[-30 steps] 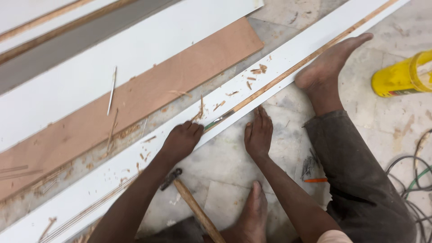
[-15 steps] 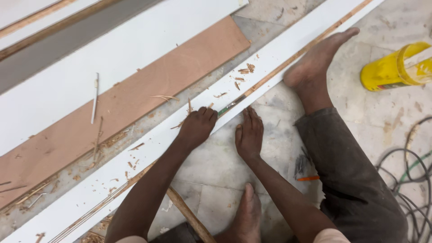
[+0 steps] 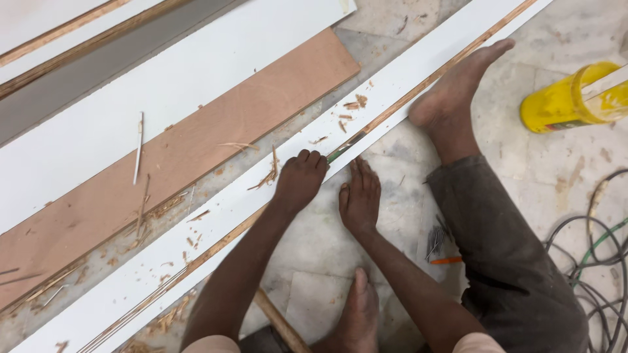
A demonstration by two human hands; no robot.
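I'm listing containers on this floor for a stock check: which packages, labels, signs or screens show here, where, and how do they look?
Yellow container: upper right on the stone floor, beyond the bare foot; round, lying tilted, yellow with a darker band near its base, cut off by the frame edge.
No signs or screens show.

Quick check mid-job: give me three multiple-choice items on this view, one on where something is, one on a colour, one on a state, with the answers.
1. Where does the left hand rest?
A. on the long white strip
B. on the yellow container
C. on the cables

2. What colour is the container at the right edge?
A. blue
B. yellow
C. black

3. How is the right hand placed?
A. closed round a hammer
B. raised in the air
C. flat, fingers straight, beside the strip's edge

Answers: 1 A, its curled fingers lie on the strip; 2 B, the body is plainly yellow; 3 C, the palm lies down on the stone floor and holds nothing.
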